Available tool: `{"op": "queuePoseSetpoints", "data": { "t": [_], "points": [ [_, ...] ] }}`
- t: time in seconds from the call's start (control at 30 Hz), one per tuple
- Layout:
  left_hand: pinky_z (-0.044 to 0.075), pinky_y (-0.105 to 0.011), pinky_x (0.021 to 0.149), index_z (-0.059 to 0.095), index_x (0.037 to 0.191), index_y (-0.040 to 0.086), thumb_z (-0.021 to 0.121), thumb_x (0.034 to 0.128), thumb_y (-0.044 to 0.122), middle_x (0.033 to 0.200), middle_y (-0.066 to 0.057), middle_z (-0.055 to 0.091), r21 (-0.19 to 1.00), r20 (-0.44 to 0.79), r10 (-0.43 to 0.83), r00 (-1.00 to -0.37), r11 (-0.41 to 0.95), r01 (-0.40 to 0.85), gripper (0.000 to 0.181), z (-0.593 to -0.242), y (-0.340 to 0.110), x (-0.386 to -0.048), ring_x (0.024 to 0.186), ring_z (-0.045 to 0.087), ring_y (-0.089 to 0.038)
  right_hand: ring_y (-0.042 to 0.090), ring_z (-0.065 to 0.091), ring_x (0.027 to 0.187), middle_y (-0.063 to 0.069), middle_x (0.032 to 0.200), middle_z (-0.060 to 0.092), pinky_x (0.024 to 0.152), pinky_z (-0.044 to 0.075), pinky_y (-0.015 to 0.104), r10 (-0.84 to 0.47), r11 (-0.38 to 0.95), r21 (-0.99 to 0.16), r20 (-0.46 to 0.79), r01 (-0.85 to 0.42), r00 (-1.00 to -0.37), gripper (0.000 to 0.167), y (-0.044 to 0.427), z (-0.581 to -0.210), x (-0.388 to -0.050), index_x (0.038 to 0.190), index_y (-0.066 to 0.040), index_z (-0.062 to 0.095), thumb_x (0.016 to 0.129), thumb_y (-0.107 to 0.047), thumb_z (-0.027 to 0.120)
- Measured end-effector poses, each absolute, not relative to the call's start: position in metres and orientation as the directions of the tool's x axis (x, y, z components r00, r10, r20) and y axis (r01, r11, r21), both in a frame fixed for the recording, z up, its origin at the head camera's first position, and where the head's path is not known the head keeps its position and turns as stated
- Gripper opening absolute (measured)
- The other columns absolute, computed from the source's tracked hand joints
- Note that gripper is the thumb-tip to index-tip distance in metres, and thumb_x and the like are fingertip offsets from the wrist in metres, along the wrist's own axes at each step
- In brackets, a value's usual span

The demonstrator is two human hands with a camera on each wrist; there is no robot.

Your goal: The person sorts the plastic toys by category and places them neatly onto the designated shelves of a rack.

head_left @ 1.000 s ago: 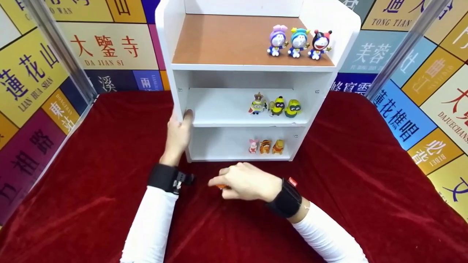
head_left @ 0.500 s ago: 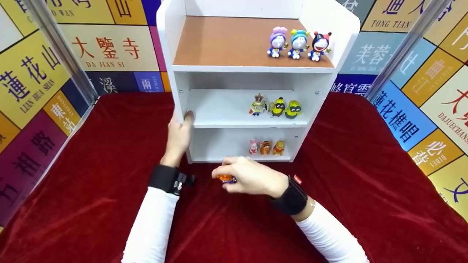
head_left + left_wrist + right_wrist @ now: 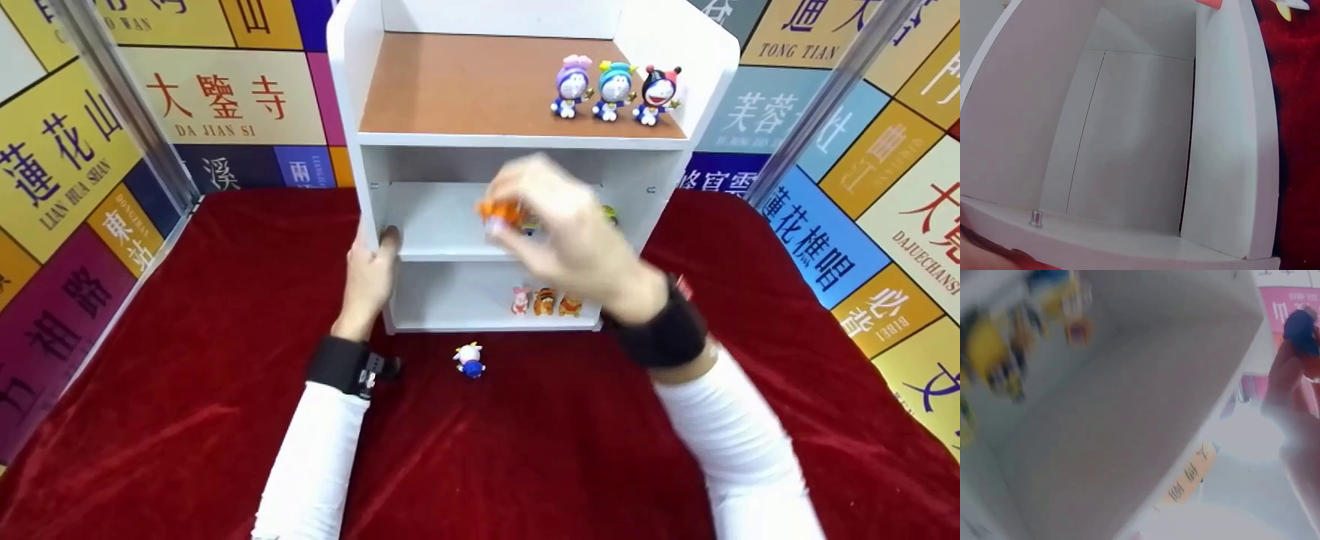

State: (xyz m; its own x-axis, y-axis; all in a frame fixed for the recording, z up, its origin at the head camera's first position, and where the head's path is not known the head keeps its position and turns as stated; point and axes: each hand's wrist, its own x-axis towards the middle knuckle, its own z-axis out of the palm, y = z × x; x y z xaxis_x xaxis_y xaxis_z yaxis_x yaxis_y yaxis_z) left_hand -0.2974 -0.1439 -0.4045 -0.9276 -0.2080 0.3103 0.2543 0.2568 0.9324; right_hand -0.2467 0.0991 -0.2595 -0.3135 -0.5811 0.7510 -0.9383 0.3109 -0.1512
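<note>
My left hand (image 3: 367, 274) grips the left side panel of a white shelf unit (image 3: 517, 140), thumb on the inner side. In front of the middle shelf, my right hand (image 3: 559, 217) pinches a small orange figurine (image 3: 501, 212), blurred by motion. The right wrist view shows a dark blue part of that figurine (image 3: 1300, 331) between the fingertips. A white-headed figurine with a blue body (image 3: 470, 360) is on the red cloth before the unit. My right hand hides most of the minion figurines (image 3: 609, 215) on the middle shelf.
Three figurines in blue (image 3: 615, 91) stand at the right of the brown top shelf (image 3: 457, 82). Piglet (image 3: 520, 301), tiger (image 3: 544, 301) and bear (image 3: 570, 304) figurines stand on the bottom shelf. Red cloth (image 3: 487, 457) covers the table; printed panels (image 3: 217, 94) stand behind.
My right hand has lifted the orange figurine from near the cloth up and right to the middle shelf. The white-headed figurine has come into sight. My left hand keeps its grip.
</note>
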Motion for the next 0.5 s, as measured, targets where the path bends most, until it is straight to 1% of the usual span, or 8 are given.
{"op": "queuePoseSetpoints", "data": {
  "t": [0.1,0.17,0.23,0.3,0.37,0.43,0.47,0.5],
  "points": [
    [0.034,-0.044,0.122,0.031,0.159,0.013,0.048,0.1006,0.023,0.157,-0.016,0.042,0.930,0.309,-0.219,-0.926,0.275,0.245,0.061,-0.405,-0.144,-0.297,0.144,0.043,-0.028,0.022,0.058,0.089,0.018,0.099,0.064,0.080,0.050,0.022,-0.527,0.346,-0.132,0.792,-0.929,-0.309,0.014,0.100,-0.231,-0.256,0.102,0.005,0.067,0.092,-0.006,0.068],
    [0.034,-0.043,0.122,0.032,0.158,0.013,0.048,0.1005,0.023,0.157,-0.015,0.042,0.927,0.309,-0.223,-0.924,0.285,0.242,0.061,-0.405,-0.144,-0.296,0.145,0.042,-0.027,0.020,0.058,0.087,0.019,0.100,0.064,0.079,0.049,0.020,-0.510,0.408,-0.127,0.790,-0.904,-0.340,0.017,0.102,-0.214,-0.263,0.105,0.006,0.066,0.094,-0.007,0.066],
    [0.035,-0.044,0.121,0.031,0.158,0.013,0.048,0.1006,0.023,0.158,-0.016,0.042,0.927,0.307,-0.217,-0.926,0.286,0.241,0.061,-0.405,-0.143,-0.296,0.144,0.043,-0.028,0.021,0.058,0.089,0.019,0.104,0.066,0.079,0.048,0.021,-0.488,0.487,-0.146,0.773,-0.861,-0.406,0.020,0.104,-0.200,-0.269,0.110,0.006,0.065,0.096,-0.008,0.063],
    [0.034,-0.045,0.122,0.030,0.159,0.014,0.048,0.1009,0.024,0.159,-0.015,0.040,0.928,0.305,-0.210,-0.929,0.283,0.241,0.062,-0.404,-0.142,-0.296,0.145,0.042,-0.028,0.022,0.061,0.096,0.019,0.111,0.067,0.087,0.051,0.023,-0.466,0.567,-0.173,0.738,-0.806,-0.487,0.024,0.107,-0.189,-0.276,0.116,0.005,0.065,0.097,-0.011,0.063],
    [0.034,-0.045,0.121,0.030,0.159,0.015,0.048,0.1010,0.024,0.159,-0.015,0.040,0.929,0.306,-0.212,-0.928,0.279,0.242,0.061,-0.403,-0.141,-0.296,0.144,0.043,-0.028,0.025,0.061,0.106,0.018,0.118,0.068,0.098,0.048,0.029,-0.444,0.633,-0.184,0.710,-0.752,-0.547,0.029,0.109,-0.183,-0.282,0.122,0.003,0.065,0.098,-0.013,0.063],
    [0.034,-0.045,0.121,0.030,0.159,0.015,0.048,0.1010,0.024,0.159,-0.015,0.040,0.930,0.306,-0.216,-0.927,0.278,0.242,0.062,-0.403,-0.140,-0.296,0.143,0.044,-0.028,0.029,0.057,0.117,0.017,0.122,0.068,0.107,0.042,0.035,-0.429,0.676,-0.186,0.688,-0.713,-0.586,0.031,0.110,-0.181,-0.288,0.125,0.001,0.065,0.098,-0.016,0.063],
    [0.034,-0.045,0.122,0.030,0.159,0.015,0.048,0.1010,0.024,0.159,-0.014,0.040,0.929,0.307,-0.217,-0.927,0.278,0.243,0.062,-0.403,-0.140,-0.296,0.144,0.043,-0.027,0.031,0.054,0.121,0.017,0.123,0.068,0.110,0.040,0.036,-0.425,0.689,-0.186,0.679,-0.701,-0.598,0.032,0.111,-0.181,-0.290,0.126,0.000,0.066,0.099,-0.018,0.064],
    [0.034,-0.045,0.122,0.030,0.159,0.015,0.048,0.1009,0.025,0.159,-0.014,0.040,0.929,0.310,-0.220,-0.925,0.279,0.245,0.062,-0.404,-0.140,-0.296,0.143,0.044,-0.027,0.032,0.051,0.123,0.017,0.123,0.067,0.109,0.039,0.037,-0.422,0.698,-0.184,0.675,-0.692,-0.605,0.033,0.111,-0.181,-0.292,0.126,-0.001,0.066,0.099,-0.019,0.064]
  ]
}}
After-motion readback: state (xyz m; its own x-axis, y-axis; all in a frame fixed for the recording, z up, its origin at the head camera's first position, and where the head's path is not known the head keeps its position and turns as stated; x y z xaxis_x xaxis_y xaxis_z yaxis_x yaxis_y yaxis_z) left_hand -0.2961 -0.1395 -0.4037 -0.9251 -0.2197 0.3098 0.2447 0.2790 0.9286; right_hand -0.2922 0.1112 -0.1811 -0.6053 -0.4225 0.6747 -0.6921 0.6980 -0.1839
